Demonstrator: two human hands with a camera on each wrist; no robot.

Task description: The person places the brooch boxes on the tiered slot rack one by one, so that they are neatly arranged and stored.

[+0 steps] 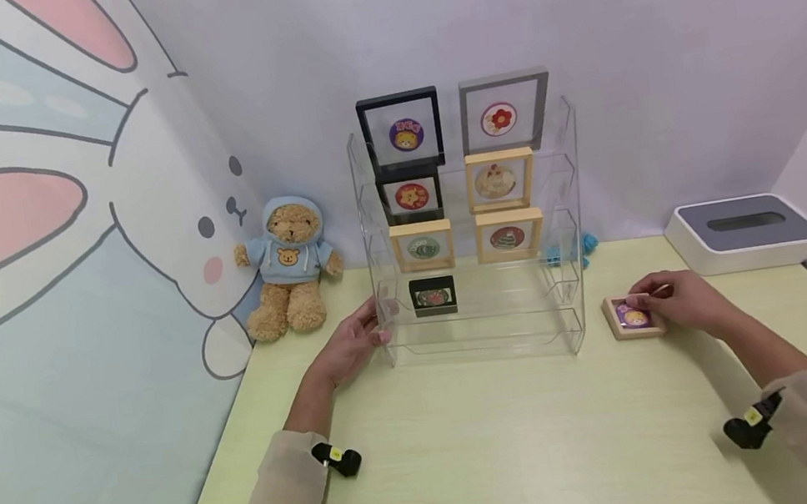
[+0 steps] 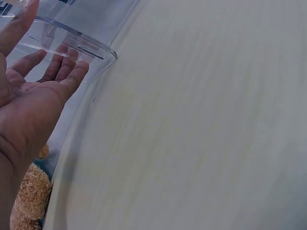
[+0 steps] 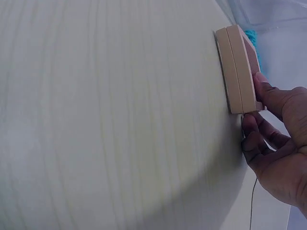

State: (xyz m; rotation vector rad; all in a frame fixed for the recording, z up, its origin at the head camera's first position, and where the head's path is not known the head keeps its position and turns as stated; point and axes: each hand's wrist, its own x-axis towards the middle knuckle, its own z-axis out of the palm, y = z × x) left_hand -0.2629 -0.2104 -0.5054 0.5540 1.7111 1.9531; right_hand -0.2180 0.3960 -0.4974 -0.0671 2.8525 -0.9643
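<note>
My left hand (image 1: pixel 346 350) is at the left side of a clear acrylic tiered rack (image 1: pixel 486 344). Its fingers reach along the rack's side with the thumb apart from them; in the left wrist view the fingertips (image 2: pixel 80 67) touch or nearly touch the clear plastic. On the right of the table, my right hand (image 1: pixel 682 303) pinches a small light-wood picture frame (image 1: pixel 636 333) at its right edge, thumb over the front face. A purple badge with a yellow bear shows inside the frame. In the right wrist view, the wooden frame (image 3: pixel 236 72) shows its thick side with a seam.
The rack's tiers bear several framed badges, including a black frame (image 1: pixel 396 98), a grey frame (image 1: pixel 501 78) and a small black frame (image 1: pixel 435 310). A teddy bear (image 1: pixel 291 257) sits left. A white tissue box (image 1: pixel 745 233) stands right, and a blue object (image 1: pixel 590 242) lies behind the rack.
</note>
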